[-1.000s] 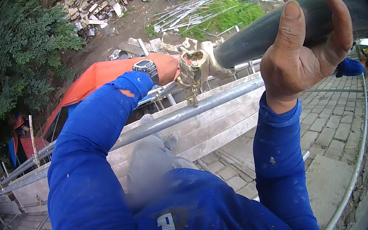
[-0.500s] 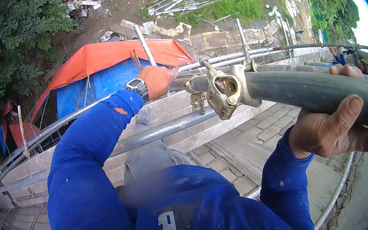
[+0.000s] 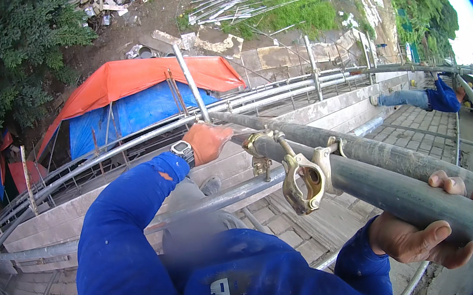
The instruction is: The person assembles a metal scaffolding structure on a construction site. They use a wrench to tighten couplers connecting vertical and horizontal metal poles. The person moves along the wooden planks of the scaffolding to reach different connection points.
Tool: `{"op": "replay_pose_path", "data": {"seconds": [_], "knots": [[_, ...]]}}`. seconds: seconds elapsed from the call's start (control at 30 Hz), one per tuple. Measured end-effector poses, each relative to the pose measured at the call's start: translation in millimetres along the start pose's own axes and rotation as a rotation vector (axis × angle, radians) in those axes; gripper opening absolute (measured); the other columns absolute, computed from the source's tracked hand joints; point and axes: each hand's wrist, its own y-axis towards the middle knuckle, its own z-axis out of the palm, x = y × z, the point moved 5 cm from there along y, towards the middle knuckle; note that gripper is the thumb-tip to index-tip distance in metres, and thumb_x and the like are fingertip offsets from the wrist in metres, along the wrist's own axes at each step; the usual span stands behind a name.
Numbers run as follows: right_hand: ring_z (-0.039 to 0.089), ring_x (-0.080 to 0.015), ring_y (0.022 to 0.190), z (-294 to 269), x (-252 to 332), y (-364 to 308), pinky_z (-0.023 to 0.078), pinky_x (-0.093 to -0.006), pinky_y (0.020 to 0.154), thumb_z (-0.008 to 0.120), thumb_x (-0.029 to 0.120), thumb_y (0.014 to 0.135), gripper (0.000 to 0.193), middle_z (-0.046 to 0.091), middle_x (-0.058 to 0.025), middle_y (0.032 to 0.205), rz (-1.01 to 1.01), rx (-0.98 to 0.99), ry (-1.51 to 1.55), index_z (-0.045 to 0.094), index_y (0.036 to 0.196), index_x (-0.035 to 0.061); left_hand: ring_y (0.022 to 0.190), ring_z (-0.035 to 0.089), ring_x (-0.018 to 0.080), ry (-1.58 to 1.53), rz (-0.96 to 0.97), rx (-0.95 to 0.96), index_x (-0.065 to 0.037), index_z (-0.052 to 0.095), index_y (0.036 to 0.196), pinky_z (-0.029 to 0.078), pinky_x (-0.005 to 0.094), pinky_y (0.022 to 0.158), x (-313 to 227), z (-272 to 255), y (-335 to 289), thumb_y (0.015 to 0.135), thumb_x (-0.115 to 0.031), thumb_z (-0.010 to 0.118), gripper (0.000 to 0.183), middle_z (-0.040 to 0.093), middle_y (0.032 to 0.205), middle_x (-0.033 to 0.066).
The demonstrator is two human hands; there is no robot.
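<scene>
A grey metal scaffold pipe [image 3: 398, 195] runs slantwise in front of me, from the middle toward the lower right. My left hand [image 3: 207, 142], a watch on its wrist, is closed at the pipe's far-left end. From below, my right hand [image 3: 421, 236] cradles the nearer right part, thumb on the near side and fingertips curling up the other side. Between my hands, a brass-coloured swivel clamp [image 3: 304, 183] sits around the pipe, its near jaw hanging open. A second, similar pipe [image 3: 362, 146] lies alongside, just beyond the held one.
Below runs a horizontal rail [image 3: 242, 191] above a block-paved walkway [image 3: 420, 135]. An upright post [image 3: 190, 82] rises past my left hand. At the right, another person in blue [image 3: 442, 98] stands on the walkway. An orange tarpaulin [image 3: 138, 80] covers a shelter beyond the scaffold.
The held pipe's right end has come down and nearer, with my right hand on it. The clamp has swung lower. The second pipe and the other person show more fully now.
</scene>
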Motion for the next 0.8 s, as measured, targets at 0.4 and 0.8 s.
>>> {"op": "replay_pose_path", "data": {"seconds": [0.4, 0.8], "knots": [[0.057, -0.0274, 0.093, 1.6, 1.0, 0.6, 0.051, -0.0376, 0.068, 0.054, 0.026, 0.105, 0.047, 0.029, -0.0376, 0.152, 0.004, 0.056, -0.078, 0.033, 0.145, 0.0397, 0.077, 0.072, 0.0433, -0.032, -0.207, 0.28, -0.005, 0.065, 0.104, 0.056, 0.0552, 0.068, -25.1, -33.6, 20.4, 0.089, -0.009, 0.055, 0.018, 0.07, 0.078, 0.0248], [0.062, -0.0248, 0.096, -4.2, -3.0, 7.4, 0.059, -0.0345, 0.07, 0.065, 0.016, 0.096, 0.061, 0.037, -0.0265, 0.144, 0.132, -0.017, 0.192, 0.043, 0.146, 0.0411, 0.097, 0.073, 0.0408, -0.676, -0.184, 0.048, 0.0, 0.072, 0.117, 0.058, 0.0437, 0.086, -36.6, -71.8, -5.5, 0.085, -0.009, 0.066, 0.034, 0.076, 0.107, 0.0209]]}}
